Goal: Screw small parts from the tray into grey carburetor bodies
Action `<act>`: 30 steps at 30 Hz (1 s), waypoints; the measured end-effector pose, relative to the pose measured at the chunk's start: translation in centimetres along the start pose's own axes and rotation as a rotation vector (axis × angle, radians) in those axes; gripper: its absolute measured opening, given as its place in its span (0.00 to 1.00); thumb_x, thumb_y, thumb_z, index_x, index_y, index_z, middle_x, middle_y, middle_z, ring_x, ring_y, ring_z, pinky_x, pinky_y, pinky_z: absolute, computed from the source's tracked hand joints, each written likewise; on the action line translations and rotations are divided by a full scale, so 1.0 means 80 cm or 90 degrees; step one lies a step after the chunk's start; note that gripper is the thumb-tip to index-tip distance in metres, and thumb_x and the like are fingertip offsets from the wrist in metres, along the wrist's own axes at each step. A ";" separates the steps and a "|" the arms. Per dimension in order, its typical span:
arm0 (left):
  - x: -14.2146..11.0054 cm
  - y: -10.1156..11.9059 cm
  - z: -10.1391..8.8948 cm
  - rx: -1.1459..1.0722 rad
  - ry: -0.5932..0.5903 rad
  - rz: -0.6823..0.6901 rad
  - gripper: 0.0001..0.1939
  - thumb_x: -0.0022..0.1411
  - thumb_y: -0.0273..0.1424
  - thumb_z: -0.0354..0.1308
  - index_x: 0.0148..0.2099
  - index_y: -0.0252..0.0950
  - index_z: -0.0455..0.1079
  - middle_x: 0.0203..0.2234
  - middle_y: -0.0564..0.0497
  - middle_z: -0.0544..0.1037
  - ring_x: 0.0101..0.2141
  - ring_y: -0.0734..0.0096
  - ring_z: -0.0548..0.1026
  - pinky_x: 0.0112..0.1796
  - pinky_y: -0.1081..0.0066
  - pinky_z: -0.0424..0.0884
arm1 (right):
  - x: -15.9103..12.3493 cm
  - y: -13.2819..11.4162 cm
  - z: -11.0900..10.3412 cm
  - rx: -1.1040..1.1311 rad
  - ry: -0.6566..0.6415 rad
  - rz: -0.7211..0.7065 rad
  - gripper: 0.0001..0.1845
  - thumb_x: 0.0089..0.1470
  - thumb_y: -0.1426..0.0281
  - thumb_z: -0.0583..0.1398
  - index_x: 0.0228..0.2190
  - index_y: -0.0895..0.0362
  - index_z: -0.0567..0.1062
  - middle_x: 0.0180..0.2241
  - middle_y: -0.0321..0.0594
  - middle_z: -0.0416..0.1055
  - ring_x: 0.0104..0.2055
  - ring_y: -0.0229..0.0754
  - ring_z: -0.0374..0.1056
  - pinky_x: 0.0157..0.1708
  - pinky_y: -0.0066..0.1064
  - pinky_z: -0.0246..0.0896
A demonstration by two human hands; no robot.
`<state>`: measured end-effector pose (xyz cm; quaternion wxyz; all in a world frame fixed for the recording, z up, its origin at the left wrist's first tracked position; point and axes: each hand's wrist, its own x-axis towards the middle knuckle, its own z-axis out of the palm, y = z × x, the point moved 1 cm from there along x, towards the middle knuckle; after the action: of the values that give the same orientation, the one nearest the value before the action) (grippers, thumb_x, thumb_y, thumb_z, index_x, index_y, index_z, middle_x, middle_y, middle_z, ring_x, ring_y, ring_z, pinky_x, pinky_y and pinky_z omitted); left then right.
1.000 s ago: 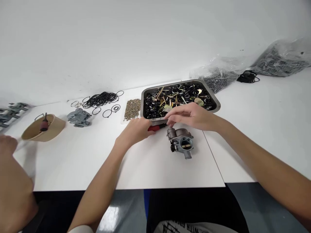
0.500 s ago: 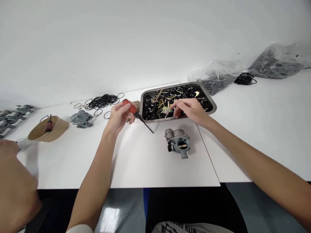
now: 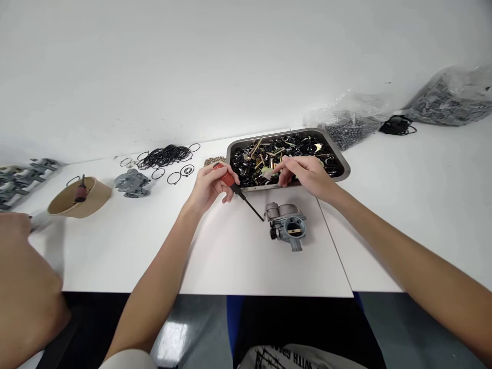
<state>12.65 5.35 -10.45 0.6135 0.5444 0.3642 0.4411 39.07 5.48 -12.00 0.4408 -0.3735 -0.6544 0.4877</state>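
Observation:
My left hand [image 3: 209,187] is closed around a red-handled screwdriver [image 3: 238,190]. Its dark shaft points down and right, the tip close to a grey metal carburetor [image 3: 286,224] lying on the white table [image 3: 249,256]. My right hand [image 3: 305,174] reaches over the front rim of a metal tray [image 3: 342,159] full of small black and brass parts. Its fingers pinch a small pale part [image 3: 268,173] just above the heap.
Left of the tray lie a heap of small brass bits [image 3: 214,161], black O-rings [image 3: 165,155], another grey carburetor body [image 3: 131,183] and a tan bowl [image 3: 79,197] holding a small tool. Plastic bags of dark parts [image 3: 346,123] sit at the back right. Another person's arm [image 3: 26,287] fills the lower left.
My left hand picked the screwdriver up from in front of the tray, raised it to the left, then brought its tip down toward the carburetor. My right hand moved into the tray and pinched a pale part.

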 end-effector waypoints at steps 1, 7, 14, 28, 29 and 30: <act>0.000 -0.001 0.003 -0.002 0.000 0.002 0.11 0.59 0.35 0.62 0.36 0.32 0.67 0.27 0.45 0.80 0.14 0.65 0.73 0.13 0.71 0.63 | 0.000 0.000 0.000 0.000 0.000 0.002 0.29 0.63 0.47 0.57 0.31 0.60 0.81 0.25 0.44 0.77 0.27 0.39 0.71 0.30 0.31 0.68; 0.001 -0.002 0.000 -0.007 0.048 0.023 0.12 0.59 0.36 0.62 0.36 0.32 0.67 0.27 0.46 0.79 0.14 0.65 0.73 0.13 0.71 0.63 | -0.001 -0.003 0.002 -0.015 0.000 0.015 0.33 0.59 0.42 0.58 0.29 0.60 0.80 0.24 0.44 0.77 0.27 0.40 0.71 0.30 0.32 0.68; 0.000 0.010 -0.012 -0.017 0.076 0.051 0.13 0.57 0.39 0.63 0.35 0.33 0.67 0.27 0.48 0.79 0.15 0.70 0.72 0.13 0.72 0.63 | -0.001 0.000 -0.001 -0.031 -0.029 0.001 0.23 0.63 0.52 0.60 0.32 0.59 0.81 0.26 0.42 0.77 0.28 0.38 0.71 0.31 0.31 0.67; -0.004 0.032 -0.020 -0.101 0.208 0.073 0.10 0.63 0.37 0.55 0.32 0.37 0.66 0.25 0.52 0.76 0.13 0.77 0.67 0.12 0.73 0.58 | -0.019 -0.023 0.028 -0.156 -0.161 -0.030 0.16 0.53 0.58 0.68 0.39 0.55 0.83 0.38 0.41 0.75 0.34 0.39 0.64 0.33 0.32 0.58; -0.003 0.032 -0.020 -0.098 0.211 0.072 0.11 0.64 0.38 0.55 0.32 0.37 0.65 0.25 0.52 0.76 0.13 0.77 0.67 0.12 0.74 0.58 | -0.019 -0.023 0.027 -0.157 -0.162 -0.026 0.16 0.52 0.58 0.69 0.39 0.54 0.83 0.39 0.41 0.74 0.34 0.39 0.64 0.34 0.32 0.58; -0.003 0.032 -0.019 -0.093 0.211 0.072 0.11 0.64 0.38 0.55 0.32 0.37 0.65 0.25 0.51 0.76 0.13 0.77 0.67 0.12 0.74 0.58 | -0.019 -0.022 0.028 -0.156 -0.159 -0.027 0.16 0.52 0.58 0.69 0.39 0.54 0.83 0.40 0.42 0.74 0.34 0.39 0.63 0.34 0.33 0.59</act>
<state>10.78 5.68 -8.13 0.5574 0.4377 0.3961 0.5839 37.39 2.97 -10.91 0.3176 -0.3473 -0.7663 0.4374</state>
